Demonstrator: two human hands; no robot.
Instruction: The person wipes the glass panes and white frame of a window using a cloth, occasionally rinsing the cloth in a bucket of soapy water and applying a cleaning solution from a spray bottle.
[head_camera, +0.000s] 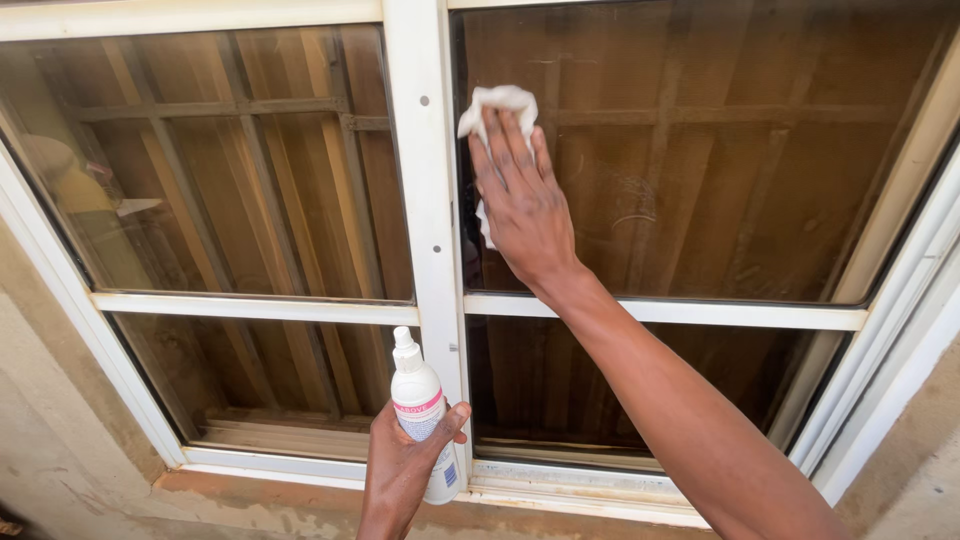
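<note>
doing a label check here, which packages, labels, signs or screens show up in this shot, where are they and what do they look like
Spray bottle: held upright in the left hand, low in front of the white window frame; slim white cylinder with a white nozzle cap.
Label on that bottle: wraps the body; white with a pink band above and blue print lower down.
No signs or screens in view; the right hand presses a plain white cloth to the glass.

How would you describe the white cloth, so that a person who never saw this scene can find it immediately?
Start at the white window frame with its four brown-tinted panes. On the upper right pane, close to the central vertical bar, the right hand presses flat against the glass. The white cloth is the crumpled piece peeking out above and beside those fingers, soft and wrinkled, unlike the hard spray bottle in the left hand.
</note>
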